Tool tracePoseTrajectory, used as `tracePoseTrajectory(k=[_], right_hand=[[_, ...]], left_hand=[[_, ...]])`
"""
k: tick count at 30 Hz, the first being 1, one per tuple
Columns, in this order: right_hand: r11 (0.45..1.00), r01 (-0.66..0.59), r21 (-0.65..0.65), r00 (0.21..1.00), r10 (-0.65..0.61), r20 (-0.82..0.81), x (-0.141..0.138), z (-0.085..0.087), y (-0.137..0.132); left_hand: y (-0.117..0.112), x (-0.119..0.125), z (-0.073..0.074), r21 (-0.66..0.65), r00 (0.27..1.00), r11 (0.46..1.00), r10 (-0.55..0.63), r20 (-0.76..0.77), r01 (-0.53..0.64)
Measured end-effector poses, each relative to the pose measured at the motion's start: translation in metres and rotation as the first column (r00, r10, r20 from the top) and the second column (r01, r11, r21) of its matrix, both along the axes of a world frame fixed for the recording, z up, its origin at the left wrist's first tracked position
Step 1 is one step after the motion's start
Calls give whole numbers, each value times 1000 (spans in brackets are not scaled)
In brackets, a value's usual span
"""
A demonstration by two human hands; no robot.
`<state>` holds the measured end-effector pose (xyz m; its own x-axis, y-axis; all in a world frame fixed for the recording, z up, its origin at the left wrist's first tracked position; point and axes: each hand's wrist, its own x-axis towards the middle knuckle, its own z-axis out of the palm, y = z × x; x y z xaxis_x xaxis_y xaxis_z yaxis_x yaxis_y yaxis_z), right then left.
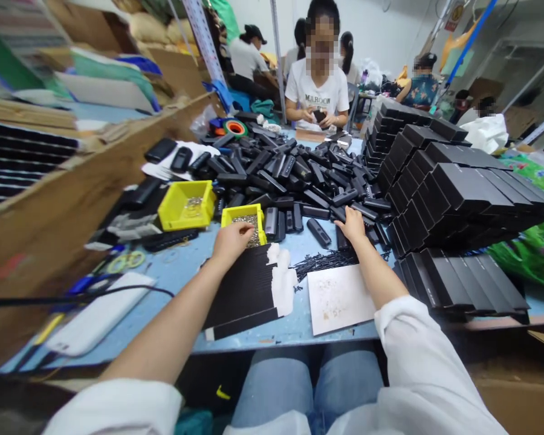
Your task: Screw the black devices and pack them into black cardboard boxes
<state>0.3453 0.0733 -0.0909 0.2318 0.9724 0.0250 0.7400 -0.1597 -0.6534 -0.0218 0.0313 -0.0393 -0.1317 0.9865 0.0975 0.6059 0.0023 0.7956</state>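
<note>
Denim knees [317,386] at six o'clock; left hand [230,240] pinches into the yellow bin [245,215], right hand [352,225] grasps a black case [342,238] at one o'clock, the large heap [294,175] unprocessed.

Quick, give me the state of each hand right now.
Left hand: fingers dipped into the small yellow bin; grip cannot be told.
Right hand: laid on the pile of black plastic parts; grip cannot be told.
</note>
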Motion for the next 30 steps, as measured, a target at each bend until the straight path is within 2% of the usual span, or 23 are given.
tracePoseTrajectory(k=[2,3,5,6,7,9,10,12,14,16,18,21,23,26,30], right_hand=[[999,-40,-34,999,39,-15,2,4,-2],[999,-38,-33,999,37,-27,3,7,-12],[1000,-21,-13,982,18,-185,-1,8,-46],[1000,-26,-13,931,20,-366,-6,8,-69],[998,-62,-33,817,32,-576,-13,6,-93],[965,-231,-126,507,8,-862,-32,5,-141],[945,-280,-169,400,-46,-915,-43,5,-161],[934,-295,-200,289,-113,-951,-64,12,-189],[968,-223,-114,237,-59,-970,-80,26,-203],[991,-129,34,191,59,-980,-90,45,-206],[993,-38,111,164,116,-980,-97,64,-207],[995,45,87,147,80,-986,-110,79,-209],[995,86,48,132,37,-991,-119,78,-211],[992,127,-10,100,-23,-995,-126,68,-214],[991,126,-46,69,-55,-996,-125,57,-217]], left_hand=[[-32,13,8,-34,992,999,7,128,-3],[-53,22,10,-70,954,998,20,298,1],[-98,42,9,-145,780,987,40,624,65],[-119,53,7,-192,684,977,74,725,97],[-138,63,3,-236,604,964,114,789,126],[-166,83,-5,-285,512,941,157,844,182],[-175,90,-9,-290,504,937,158,849,195],[-186,102,-12,-260,555,945,109,825,201],[-191,107,-10,-208,648,958,32,761,197],[-195,109,-6,-177,706,966,-7,708,187],[-198,110,-2,-173,709,971,4,705,167],[-204,114,1,-179,678,970,23,735,162],[-206,118,1,-175,667,969,16,745,172],[-209,124,-3,-175,645,969,21,764,175],[-210,131,-10,-163,652,975,24,758,153]])
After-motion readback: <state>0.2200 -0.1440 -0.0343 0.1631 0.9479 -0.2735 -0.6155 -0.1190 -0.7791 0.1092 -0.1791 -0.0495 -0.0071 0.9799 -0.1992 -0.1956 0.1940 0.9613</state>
